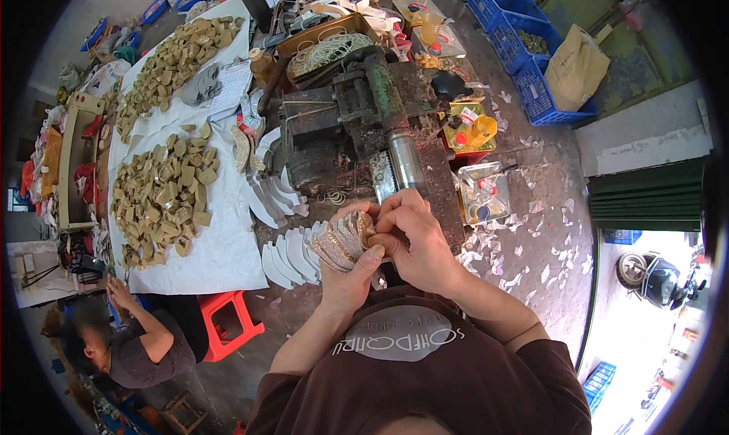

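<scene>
Presently, from afar, I see the left hand cradling a stack of glittery curved strips, its right end pinched by the right hand, below-left of the metal cylinder.

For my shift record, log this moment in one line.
left hand: holds glittery bundle; right hand: at bundle's right end; ahead: metal machine; left: white curved pieces
</scene>
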Tool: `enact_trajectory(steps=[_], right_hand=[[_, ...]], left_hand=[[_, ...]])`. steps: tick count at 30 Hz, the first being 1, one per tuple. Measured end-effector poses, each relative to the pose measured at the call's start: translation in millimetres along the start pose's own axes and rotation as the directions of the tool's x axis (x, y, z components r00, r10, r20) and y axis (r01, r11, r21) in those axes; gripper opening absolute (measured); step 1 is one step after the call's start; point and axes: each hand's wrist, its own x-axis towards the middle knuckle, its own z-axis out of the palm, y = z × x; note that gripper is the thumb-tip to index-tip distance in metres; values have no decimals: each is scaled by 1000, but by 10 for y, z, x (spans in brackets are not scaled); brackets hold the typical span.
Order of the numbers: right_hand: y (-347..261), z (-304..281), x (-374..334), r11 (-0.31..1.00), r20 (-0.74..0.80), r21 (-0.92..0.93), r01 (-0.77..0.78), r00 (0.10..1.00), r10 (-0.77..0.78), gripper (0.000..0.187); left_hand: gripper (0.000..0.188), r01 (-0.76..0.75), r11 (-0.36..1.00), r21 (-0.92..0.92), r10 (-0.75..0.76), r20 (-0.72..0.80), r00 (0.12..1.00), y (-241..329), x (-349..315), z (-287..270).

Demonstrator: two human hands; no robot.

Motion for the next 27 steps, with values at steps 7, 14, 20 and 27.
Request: enact_trajectory(steps=[7, 14, 20, 27], right_hand=[[-14, -416, 80, 797, -20, 347, -494, 846, 533, 21], [694, -1131, 84, 882, 258, -413, -225, 900, 351, 9], [705, -754, 36, 907, 375, -401, -131, 880, 293, 7], [802, -733, -75, 932, 19, -261, -250, 964, 264, 20]], left_hand=[[48, -8, 946, 323, 97, -261, 960, 129, 90, -134], [58, -33, 618, 785, -26, 63, 998, 120, 103, -353], [63, -154, 376, 914, -165, 230, 959, -71, 122, -93], [48, -79, 401, 913, -11, 91, 996, 103, 19, -373]])
